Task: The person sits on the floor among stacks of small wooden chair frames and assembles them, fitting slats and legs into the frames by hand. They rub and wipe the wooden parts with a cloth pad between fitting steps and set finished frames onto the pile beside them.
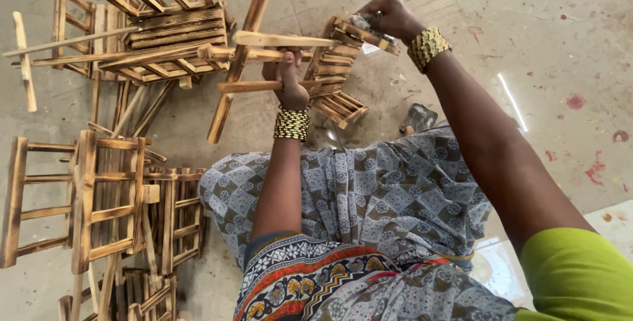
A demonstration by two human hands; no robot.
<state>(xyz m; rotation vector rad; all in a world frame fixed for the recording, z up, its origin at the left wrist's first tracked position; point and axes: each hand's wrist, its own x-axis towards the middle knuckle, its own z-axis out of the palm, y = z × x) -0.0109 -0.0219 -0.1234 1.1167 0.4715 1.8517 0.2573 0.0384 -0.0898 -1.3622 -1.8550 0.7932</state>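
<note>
- The left hand (pixel 288 77) reaches out over the lap, its grip closed around a thin cross-stick of a small wooden chair frame (pixel 290 64) made of scorched, brown-toned slats.
- That frame hangs above the floor (pixel 560 44), far of the knees, tilted, with one long leg (pixel 241 50) running diagonally from the top centre down to the left.
- The right hand (pixel 389 16) sits on the far right end of the frame, fingers curled tight over a small greyish piece (pixel 361 23) pressed against the slatted seat part (pixel 333 70); what that piece is cannot be told.
- Both wrists carry beaded bangles: a dark and gold one (pixel 291 123) on the left, a gold one (pixel 428 47) on the right.
- A patterned grey cloth (pixel 369 195) covers the lap, with a brighter orange-bordered cloth (pixel 310 281) nearer and a green sleeve (pixel 580 275) at the near right.
- To the far left, a heap of similar wooden frames (pixel 151 31) lies tumbled together on the floor.
- At the near left, more ladder-like frames (pixel 86 195) lie side by side.
- A small dark object (pixel 417 118) rests on the floor just right of the knee.
</note>
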